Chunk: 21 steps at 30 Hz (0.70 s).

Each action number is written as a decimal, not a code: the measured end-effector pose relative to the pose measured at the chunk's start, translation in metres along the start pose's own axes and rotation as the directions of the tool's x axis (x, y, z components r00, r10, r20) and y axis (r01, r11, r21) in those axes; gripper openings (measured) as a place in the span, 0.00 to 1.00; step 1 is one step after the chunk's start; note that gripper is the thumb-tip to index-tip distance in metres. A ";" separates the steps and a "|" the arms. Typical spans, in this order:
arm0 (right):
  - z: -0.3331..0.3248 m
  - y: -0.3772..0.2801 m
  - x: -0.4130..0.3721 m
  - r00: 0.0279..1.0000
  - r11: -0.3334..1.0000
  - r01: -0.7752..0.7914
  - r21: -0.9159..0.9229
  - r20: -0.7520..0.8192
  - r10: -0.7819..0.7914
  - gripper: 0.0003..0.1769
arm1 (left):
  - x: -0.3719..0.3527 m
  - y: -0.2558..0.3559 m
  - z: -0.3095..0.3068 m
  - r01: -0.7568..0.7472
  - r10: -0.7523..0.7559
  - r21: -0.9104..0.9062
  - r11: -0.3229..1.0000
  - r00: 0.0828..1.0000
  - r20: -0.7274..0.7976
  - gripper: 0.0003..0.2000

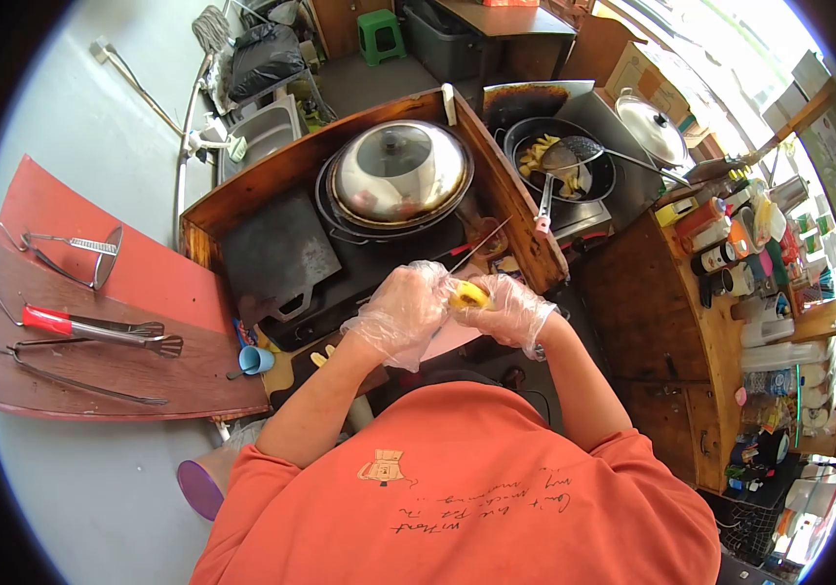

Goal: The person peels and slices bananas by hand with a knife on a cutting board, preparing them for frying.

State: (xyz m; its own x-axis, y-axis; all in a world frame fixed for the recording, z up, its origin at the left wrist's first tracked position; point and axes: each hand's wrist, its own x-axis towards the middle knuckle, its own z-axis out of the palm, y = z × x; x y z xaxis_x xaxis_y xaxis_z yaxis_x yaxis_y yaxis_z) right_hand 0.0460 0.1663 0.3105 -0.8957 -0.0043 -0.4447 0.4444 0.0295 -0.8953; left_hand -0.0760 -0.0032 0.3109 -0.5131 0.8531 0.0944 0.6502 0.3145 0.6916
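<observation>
Yellow fruit (pixel 469 294): between both grips; likely soft, slick
Right grip (pixel 513 310): closed around fruit
Left grip (pixel 404 304): curled, contents unclear
Blade (pixel 481 245): just beyond left grip
Best hold: lightly, around fruit's middle

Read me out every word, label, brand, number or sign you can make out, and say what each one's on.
"without": on the orange shirt.
"my morning": same shirt.
The shirt's other words: too unclear to read surely.
Labels on the bottles at the right: too small to read.
</observation>
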 end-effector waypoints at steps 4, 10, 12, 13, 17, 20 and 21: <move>-0.026 0.004 -0.014 0.999 0.999 -0.020 -0.040 0.030 0.022 0.14 | 0.010 0.001 0.024 -0.155 0.154 -0.070 0.985 0.988 -0.015 0.12; -0.065 0.013 -0.026 0.999 0.995 -0.007 -0.099 0.049 0.012 0.15 | 0.026 0.025 0.053 -0.114 0.095 -0.196 0.974 0.990 -0.101 0.13; -0.076 0.015 -0.029 0.998 0.994 -0.007 -0.108 0.065 0.014 0.15 | 0.031 0.035 0.056 -0.015 -0.003 -0.275 0.961 0.998 -0.064 0.16; -0.081 0.016 -0.030 0.997 0.996 0.002 -0.094 0.077 0.005 0.15 | 0.033 0.039 0.058 -0.012 -0.006 -0.275 0.961 0.998 -0.065 0.16; -0.098 0.010 -0.034 0.994 0.994 -0.010 -0.110 0.106 0.021 0.15 | 0.041 0.048 0.065 0.072 -0.094 -0.301 0.951 0.994 -0.061 0.17; -0.107 0.012 -0.033 0.989 0.996 -0.007 -0.088 0.146 0.020 0.15 | 0.046 0.049 0.073 0.089 -0.119 -0.348 0.933 0.991 -0.067 0.17; -0.111 0.013 -0.032 0.988 0.996 -0.009 -0.089 0.153 0.023 0.15 | 0.047 0.049 0.076 0.083 -0.122 -0.399 0.913 0.990 -0.074 0.16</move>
State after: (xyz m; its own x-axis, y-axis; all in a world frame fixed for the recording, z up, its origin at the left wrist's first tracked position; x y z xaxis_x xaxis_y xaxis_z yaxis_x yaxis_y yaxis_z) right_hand 0.0783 0.2773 0.3157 -0.8723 -0.1564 -0.4633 0.4490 0.1188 -0.8856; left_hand -0.0255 0.0837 0.2947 -0.6283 0.7755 0.0619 0.3274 0.1915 0.9253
